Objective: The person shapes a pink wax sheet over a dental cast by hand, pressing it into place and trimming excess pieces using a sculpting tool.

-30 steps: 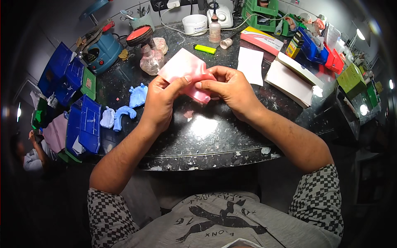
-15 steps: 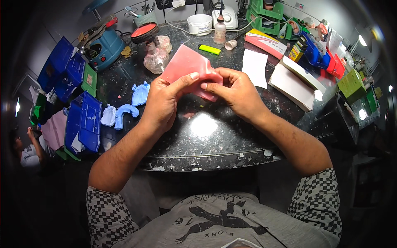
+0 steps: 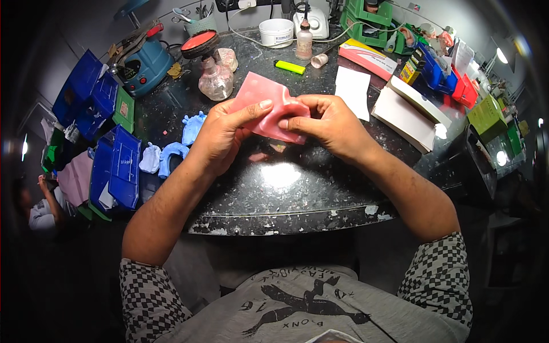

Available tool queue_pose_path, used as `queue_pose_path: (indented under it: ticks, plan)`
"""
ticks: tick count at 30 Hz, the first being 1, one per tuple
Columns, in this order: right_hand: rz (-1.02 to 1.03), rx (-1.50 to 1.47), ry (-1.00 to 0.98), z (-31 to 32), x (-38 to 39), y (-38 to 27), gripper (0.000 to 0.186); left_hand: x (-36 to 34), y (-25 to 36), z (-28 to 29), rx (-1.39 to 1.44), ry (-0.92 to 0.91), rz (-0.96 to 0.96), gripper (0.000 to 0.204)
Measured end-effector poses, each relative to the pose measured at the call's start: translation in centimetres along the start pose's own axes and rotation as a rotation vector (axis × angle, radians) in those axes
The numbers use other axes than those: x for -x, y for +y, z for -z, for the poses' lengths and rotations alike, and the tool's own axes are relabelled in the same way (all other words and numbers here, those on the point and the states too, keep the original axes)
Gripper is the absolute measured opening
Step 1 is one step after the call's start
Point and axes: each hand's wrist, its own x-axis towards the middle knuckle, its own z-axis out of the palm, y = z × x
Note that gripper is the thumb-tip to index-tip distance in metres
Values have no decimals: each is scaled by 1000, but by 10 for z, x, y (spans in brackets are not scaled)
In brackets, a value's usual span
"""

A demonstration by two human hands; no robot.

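Note:
Between my two hands, above the bench, is a pink wax sheet (image 3: 260, 91), its far left part flat and its right edge curled over. My left hand (image 3: 226, 128) grips the sheet's left side, thumb lying on top. At the curled right edge my right hand (image 3: 334, 123) pinches the wax between thumb and fingers. What lies under the sheet is mostly hidden; a small pink scrap (image 3: 258, 156) shows on the bench just below it. Left of my left forearm are blue dental casts (image 3: 171, 157) and a pale cast (image 3: 150, 158).
A glass spirit burner (image 3: 216, 83) stands beyond my left hand, near a yellow-green lighter (image 3: 289, 67). Blue boxes (image 3: 116, 166) line the left side. An open white carton (image 3: 406, 117) and white paper (image 3: 352, 91) lie right. At far left, another person's arm (image 3: 51, 197) shows.
The wax sheet has tilted and come slightly nearer, its far corner lower now. Its right edge looks more folded under my right fingers. Both hands keep their hold.

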Motion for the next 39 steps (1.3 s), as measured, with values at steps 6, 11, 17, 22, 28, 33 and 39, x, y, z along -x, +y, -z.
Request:
queue_pose_path:
  ticks: [6,11,17,22,28,33,39]
  plan:
    - [-44,60,-25,2,0,1,23,-6,4,16,-45,-70,186,35]
    - [-121,-36,-156,3,-2,3,22,-1,15,16,-159,-184,174,38]
    - [-116,-36,-156,8,-3,6,19,-1,7,3,-108,-125,133,27]
    - [-127,-57,-178,7,-2,4,20,-1,-4,6,-87,-107,59,27]
    - [-125,-63,-218,9,-1,-1,20,-1,0,4,-99,-106,88,30]
    - [-160,-66,-240,11,-3,0,19,0,8,9,-173,-155,144,26]
    - [-95,29,-222,6,2,1,22,0,5,10,-256,-173,168,20]
